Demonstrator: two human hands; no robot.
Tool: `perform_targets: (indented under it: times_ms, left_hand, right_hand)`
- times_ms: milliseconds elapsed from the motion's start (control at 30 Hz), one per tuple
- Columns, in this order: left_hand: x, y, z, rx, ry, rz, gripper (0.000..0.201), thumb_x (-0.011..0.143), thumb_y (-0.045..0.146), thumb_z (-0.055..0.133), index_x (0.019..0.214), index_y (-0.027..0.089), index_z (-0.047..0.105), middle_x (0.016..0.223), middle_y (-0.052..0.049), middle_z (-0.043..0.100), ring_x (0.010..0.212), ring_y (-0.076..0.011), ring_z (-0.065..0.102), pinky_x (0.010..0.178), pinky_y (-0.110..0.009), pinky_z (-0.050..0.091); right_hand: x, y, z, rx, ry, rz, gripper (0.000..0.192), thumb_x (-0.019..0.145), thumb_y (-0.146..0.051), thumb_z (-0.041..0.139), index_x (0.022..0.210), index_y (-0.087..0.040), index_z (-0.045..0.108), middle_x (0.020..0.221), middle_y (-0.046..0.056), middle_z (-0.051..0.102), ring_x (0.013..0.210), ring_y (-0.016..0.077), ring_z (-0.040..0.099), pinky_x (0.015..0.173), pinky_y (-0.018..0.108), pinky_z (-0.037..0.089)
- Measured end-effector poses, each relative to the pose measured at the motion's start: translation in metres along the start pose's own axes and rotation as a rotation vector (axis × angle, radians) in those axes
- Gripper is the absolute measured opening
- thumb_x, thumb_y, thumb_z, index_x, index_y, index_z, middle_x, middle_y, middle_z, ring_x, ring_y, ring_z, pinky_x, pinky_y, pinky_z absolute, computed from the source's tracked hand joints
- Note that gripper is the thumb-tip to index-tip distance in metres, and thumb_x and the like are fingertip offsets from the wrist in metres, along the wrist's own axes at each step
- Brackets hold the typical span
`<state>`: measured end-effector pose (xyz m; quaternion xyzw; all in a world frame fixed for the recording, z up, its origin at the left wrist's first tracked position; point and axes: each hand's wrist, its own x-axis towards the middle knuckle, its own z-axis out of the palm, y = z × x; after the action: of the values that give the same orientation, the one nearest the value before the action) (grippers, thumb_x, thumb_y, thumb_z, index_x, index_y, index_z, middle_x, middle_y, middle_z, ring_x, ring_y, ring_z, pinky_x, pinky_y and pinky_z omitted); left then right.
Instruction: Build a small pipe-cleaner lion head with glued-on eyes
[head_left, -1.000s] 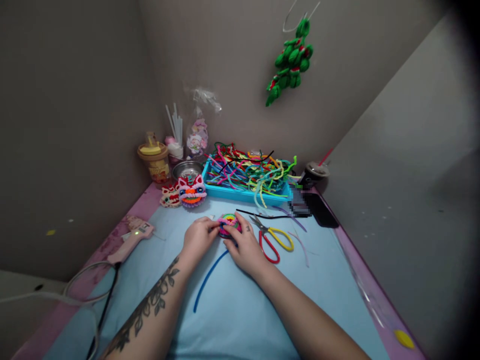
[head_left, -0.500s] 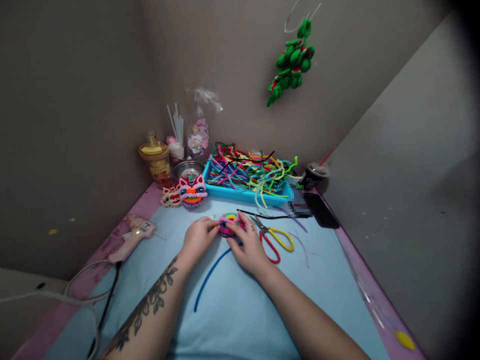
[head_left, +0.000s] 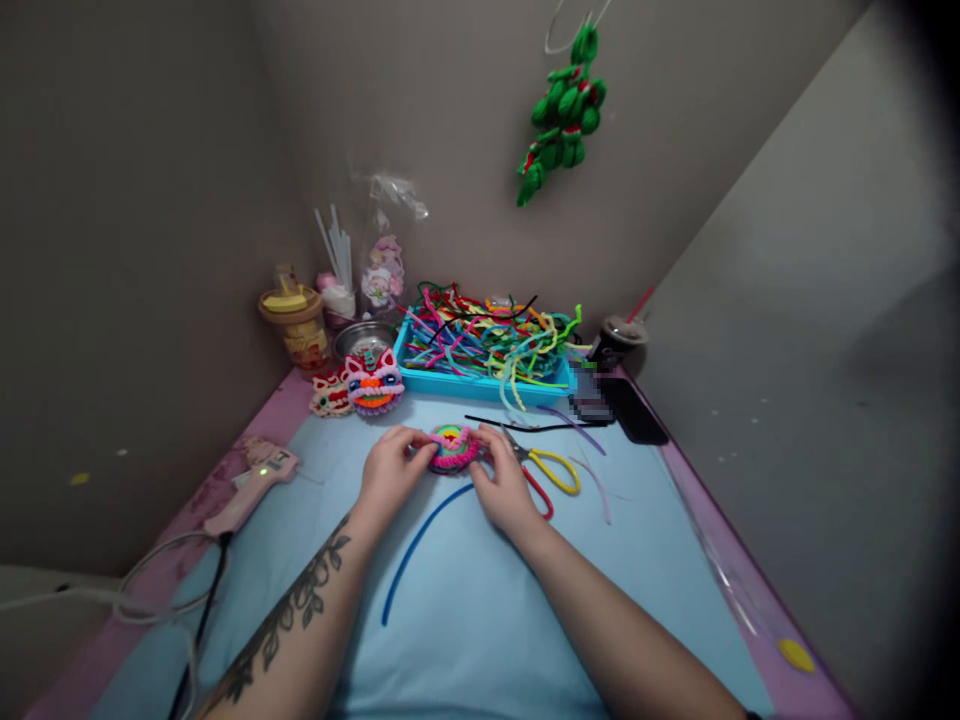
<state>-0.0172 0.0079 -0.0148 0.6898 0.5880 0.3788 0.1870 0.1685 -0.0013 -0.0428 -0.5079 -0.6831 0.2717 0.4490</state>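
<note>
A round pipe-cleaner craft piece, pink with green, yellow and red bands, is between my hands over the blue cloth. My left hand pinches at its left edge, where a bit of dark blue shows by the fingertips. On the opposite edge, the fingers of my right hand grip the piece. Below them a blue pipe cleaner lies curved on the cloth. Scissors with one yellow and one red handle rest beside my right hand, blades partly behind it.
A blue tray heaped with pipe cleaners stands at the back. Left of it sit two lion-head crafts, the nearer one pink and red. A pink glue gun with a cord lies left; a phone and a cup are right.
The view has shifted slightly. My right fingers have moved off the front of the craft piece to its right edge, so more of its face shows. The left hand still pinches the left edge.
</note>
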Motion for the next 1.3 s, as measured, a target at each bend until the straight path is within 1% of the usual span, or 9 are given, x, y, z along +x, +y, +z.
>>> perform_targets:
  times_ms: [100, 167, 267, 367, 567, 733, 867, 1067, 1300]
  left_hand:
    - [-0.001, 0.001, -0.003, -0.030, -0.002, 0.007, 0.016, 0.080, 0.029, 0.057, 0.084, 0.020, 0.070, 0.084, -0.004, 0.068, 0.076, -0.0161, 0.061, 0.071, -0.025, 0.045]
    - [-0.002, 0.001, -0.006, -0.023, -0.001, -0.035, 0.017, 0.080, 0.030, 0.057, 0.087, 0.020, 0.069, 0.087, -0.003, 0.071, 0.076, -0.0164, 0.062, 0.070, -0.025, 0.045]
    - [-0.002, 0.004, -0.008, 0.060, -0.025, -0.128, 0.019, 0.079, 0.034, 0.058, 0.090, 0.021, 0.068, 0.085, -0.001, 0.072, 0.071, -0.0169, 0.063, 0.066, -0.026, 0.044]
    - [-0.003, 0.010, -0.008, 0.167, -0.064, -0.163, 0.021, 0.078, 0.037, 0.058, 0.090, 0.023, 0.068, 0.082, -0.001, 0.073, 0.068, -0.0176, 0.063, 0.060, -0.026, 0.040]
    - [-0.004, 0.015, -0.008, 0.251, -0.061, -0.163, 0.021, 0.079, 0.039, 0.057, 0.090, 0.025, 0.069, 0.079, 0.000, 0.072, 0.065, -0.0173, 0.062, 0.056, -0.025, 0.035]
    - [-0.003, 0.016, -0.007, 0.312, -0.055, -0.154, 0.020, 0.079, 0.039, 0.057, 0.086, 0.025, 0.069, 0.073, 0.000, 0.071, 0.062, -0.0173, 0.061, 0.053, -0.025, 0.032]
    - [-0.004, 0.019, -0.006, 0.356, -0.064, -0.139, 0.020, 0.080, 0.039, 0.055, 0.086, 0.025, 0.067, 0.076, -0.001, 0.072, 0.066, -0.0187, 0.062, 0.055, -0.025, 0.032]
    - [-0.002, 0.024, -0.005, 0.330, -0.082, -0.193, 0.019, 0.079, 0.038, 0.055, 0.086, 0.024, 0.066, 0.079, -0.001, 0.072, 0.068, -0.0187, 0.063, 0.057, -0.025, 0.033]
    - [-0.002, 0.020, -0.005, 0.217, -0.055, -0.238, 0.017, 0.075, 0.038, 0.059, 0.081, 0.023, 0.064, 0.075, 0.000, 0.071, 0.066, -0.0176, 0.061, 0.056, -0.024, 0.034]
  right_hand:
    - [-0.001, -0.004, -0.001, -0.009, 0.006, -0.007, 0.044, 0.075, -0.009, 0.048, 0.116, -0.021, 0.054, 0.129, 0.011, 0.048, 0.124, 0.0239, 0.045, 0.101, 0.045, 0.040]
    - [-0.001, -0.006, -0.002, -0.024, 0.016, -0.011, 0.045, 0.074, -0.009, 0.048, 0.117, -0.021, 0.055, 0.128, 0.011, 0.049, 0.124, 0.0239, 0.045, 0.101, 0.044, 0.041]
    - [-0.001, -0.010, -0.002, -0.041, 0.025, -0.004, 0.045, 0.074, -0.008, 0.046, 0.116, -0.019, 0.055, 0.128, 0.012, 0.050, 0.124, 0.0234, 0.044, 0.101, 0.042, 0.041]
    - [-0.001, -0.011, -0.002, -0.037, 0.015, -0.016, 0.044, 0.074, -0.008, 0.047, 0.116, -0.020, 0.055, 0.128, 0.011, 0.050, 0.125, 0.0229, 0.043, 0.102, 0.042, 0.039]
    - [-0.003, -0.014, -0.002, -0.036, -0.018, -0.024, 0.042, 0.076, -0.008, 0.047, 0.116, -0.020, 0.054, 0.131, 0.012, 0.047, 0.126, 0.0231, 0.042, 0.101, 0.042, 0.041]
    - [-0.004, -0.016, 0.000, -0.059, -0.020, -0.052, 0.045, 0.076, -0.007, 0.047, 0.119, -0.020, 0.052, 0.132, 0.012, 0.045, 0.127, 0.0235, 0.041, 0.104, 0.043, 0.037]
    - [-0.006, -0.016, 0.002, -0.061, -0.039, -0.048, 0.047, 0.075, -0.006, 0.047, 0.120, -0.020, 0.051, 0.135, 0.012, 0.041, 0.128, 0.0233, 0.039, 0.106, 0.043, 0.034]
    - [-0.005, -0.016, 0.002, -0.052, -0.053, -0.038, 0.047, 0.075, -0.007, 0.048, 0.120, -0.019, 0.051, 0.136, 0.013, 0.039, 0.128, 0.0235, 0.039, 0.106, 0.042, 0.034]
    - [-0.007, -0.015, 0.002, -0.055, -0.055, -0.025, 0.043, 0.077, -0.009, 0.049, 0.119, -0.017, 0.051, 0.136, 0.014, 0.039, 0.129, 0.0236, 0.038, 0.106, 0.043, 0.033]
